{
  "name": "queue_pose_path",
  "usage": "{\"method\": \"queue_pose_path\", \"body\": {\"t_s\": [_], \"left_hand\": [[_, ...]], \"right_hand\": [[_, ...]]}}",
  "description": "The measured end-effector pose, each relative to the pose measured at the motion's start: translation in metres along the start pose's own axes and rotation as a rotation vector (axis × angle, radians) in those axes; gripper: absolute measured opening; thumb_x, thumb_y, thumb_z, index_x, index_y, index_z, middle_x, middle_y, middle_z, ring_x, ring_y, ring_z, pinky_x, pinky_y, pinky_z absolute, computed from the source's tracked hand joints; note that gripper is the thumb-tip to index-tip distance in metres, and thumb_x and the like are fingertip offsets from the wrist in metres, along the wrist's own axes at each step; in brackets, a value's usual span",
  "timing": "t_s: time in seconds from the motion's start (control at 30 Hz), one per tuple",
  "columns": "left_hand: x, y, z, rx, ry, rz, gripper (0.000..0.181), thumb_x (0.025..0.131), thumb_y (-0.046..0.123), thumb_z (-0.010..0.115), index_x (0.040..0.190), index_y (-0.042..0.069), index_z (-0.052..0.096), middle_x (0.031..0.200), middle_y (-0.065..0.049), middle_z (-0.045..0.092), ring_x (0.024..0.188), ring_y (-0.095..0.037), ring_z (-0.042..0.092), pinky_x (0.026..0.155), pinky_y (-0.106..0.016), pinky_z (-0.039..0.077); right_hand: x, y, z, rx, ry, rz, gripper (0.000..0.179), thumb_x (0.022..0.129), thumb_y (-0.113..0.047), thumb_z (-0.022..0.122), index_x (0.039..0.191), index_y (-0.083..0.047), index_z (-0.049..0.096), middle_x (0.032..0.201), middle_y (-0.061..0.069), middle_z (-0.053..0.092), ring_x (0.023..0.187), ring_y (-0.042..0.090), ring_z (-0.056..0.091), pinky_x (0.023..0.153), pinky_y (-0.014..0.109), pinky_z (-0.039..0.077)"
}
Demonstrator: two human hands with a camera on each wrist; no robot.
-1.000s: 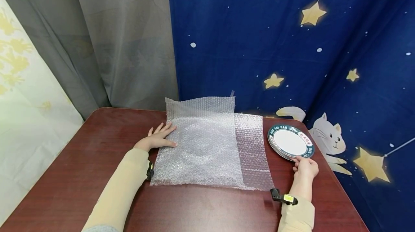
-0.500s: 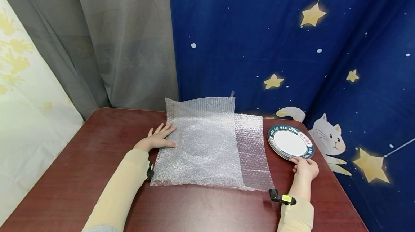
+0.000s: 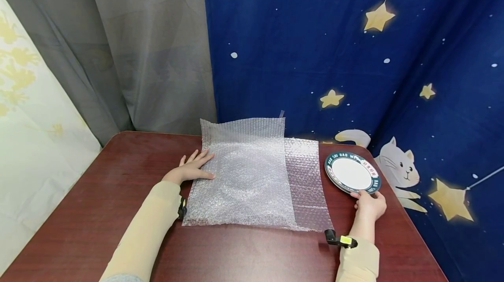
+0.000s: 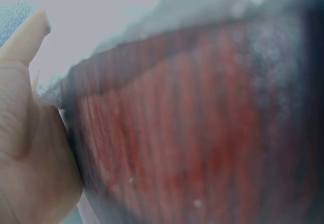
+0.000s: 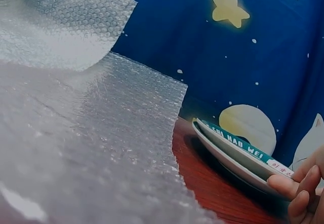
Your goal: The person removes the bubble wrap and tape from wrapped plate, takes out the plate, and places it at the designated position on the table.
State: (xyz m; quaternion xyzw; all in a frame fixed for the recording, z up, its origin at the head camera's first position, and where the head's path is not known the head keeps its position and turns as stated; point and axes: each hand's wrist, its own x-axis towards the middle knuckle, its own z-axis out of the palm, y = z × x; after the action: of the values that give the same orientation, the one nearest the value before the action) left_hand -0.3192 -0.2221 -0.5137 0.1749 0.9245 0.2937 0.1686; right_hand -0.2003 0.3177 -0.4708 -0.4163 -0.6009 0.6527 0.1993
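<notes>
A sheet of bubble wrap (image 3: 240, 194) lies folded over on the table, with a faint round outline showing through its middle. My left hand (image 3: 191, 170) rests on its left edge, fingers spread. At the right stands a small stack of plates; the top plate (image 3: 351, 174) is white with a dark green lettered rim. My right hand (image 3: 370, 204) pinches the near rim of this plate, the other fingers curled below it. In the right wrist view, a gap shows between the upper plate (image 5: 238, 145) and the one under it, with fingertips at the edge.
The reddish-brown table (image 3: 220, 255) ends just right of the plates. A single layer of bubble wrap (image 3: 307, 185) extends toward them, and its far flap (image 3: 244, 128) stands up slightly. Behind hang a grey curtain (image 3: 157, 54) and a blue starry curtain (image 3: 283, 54).
The right hand has shifted very slightly left along the near rim of the plate. The left hand and the bubble wrap have stayed where they were.
</notes>
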Motion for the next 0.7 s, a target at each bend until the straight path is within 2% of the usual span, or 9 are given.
{"method": "queue_pose_path", "body": {"t_s": [0.27,0.5,0.7], "left_hand": [[-0.003,0.005,-0.002,-0.002,0.004,0.019,0.099,0.077,0.067,0.064,0.154,0.024,0.02,0.16,-0.005,0.002,0.143,-0.031,-0.014,0.103,-0.06,-0.018],[-0.007,0.011,-0.005,0.023,-0.007,-0.007,0.099,0.077,0.068,0.062,0.155,0.025,0.018,0.16,-0.005,0.0,0.143,-0.03,-0.013,0.105,-0.059,-0.016],[-0.014,0.019,-0.008,0.002,-0.014,0.01,0.096,0.081,0.059,0.064,0.154,0.017,0.019,0.159,-0.013,0.001,0.142,-0.037,-0.013,0.103,-0.062,-0.017]], "right_hand": [[0.002,0.002,-0.001,-0.027,-0.01,0.019,0.067,0.089,-0.003,0.054,0.15,-0.005,0.026,0.049,-0.011,0.058,0.047,0.003,0.06,0.04,0.017,0.042],[0.003,0.002,0.001,-0.053,-0.014,0.038,0.069,0.09,-0.007,0.056,0.152,-0.009,0.025,0.051,-0.01,0.059,0.048,0.004,0.059,0.042,0.019,0.044],[0.004,0.003,0.0,-0.054,-0.012,0.033,0.069,0.089,-0.005,0.055,0.151,-0.009,0.025,0.05,-0.01,0.058,0.046,0.004,0.058,0.041,0.018,0.043]]}}
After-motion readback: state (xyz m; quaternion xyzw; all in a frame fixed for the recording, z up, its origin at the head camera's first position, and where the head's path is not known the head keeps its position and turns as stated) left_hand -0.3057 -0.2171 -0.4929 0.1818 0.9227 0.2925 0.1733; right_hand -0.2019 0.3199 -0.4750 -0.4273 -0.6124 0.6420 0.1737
